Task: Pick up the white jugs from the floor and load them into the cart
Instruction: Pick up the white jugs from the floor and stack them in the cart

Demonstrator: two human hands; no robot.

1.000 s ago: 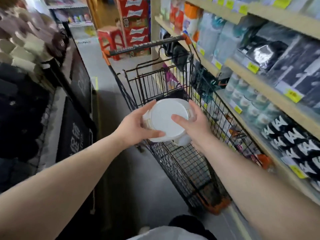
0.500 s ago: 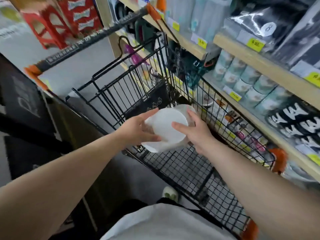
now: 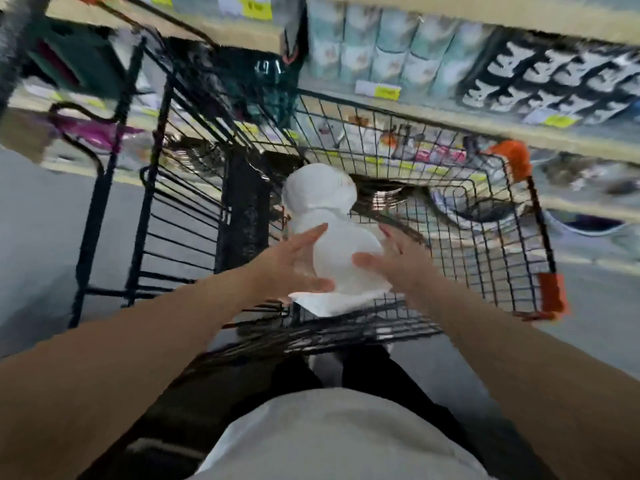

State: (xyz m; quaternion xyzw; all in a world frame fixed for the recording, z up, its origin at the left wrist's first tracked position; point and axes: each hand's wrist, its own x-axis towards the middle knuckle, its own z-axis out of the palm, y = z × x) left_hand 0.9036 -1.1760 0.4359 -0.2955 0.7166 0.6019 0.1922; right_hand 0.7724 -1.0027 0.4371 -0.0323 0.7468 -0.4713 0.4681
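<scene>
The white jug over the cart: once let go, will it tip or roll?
The white jug is probably rigid: it holds shape between the left hand and right hand. Its rounded body may roll on the cart floor's wire grid. Weight can't be judged.

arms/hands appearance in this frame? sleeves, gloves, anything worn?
Both forearms are bare up to the frame edge, with no sleeves in view. The left hand and the right hand wear no gloves. No watch, band or ring is visible, though the frame is motion-blurred. Fingers look slender.
</scene>
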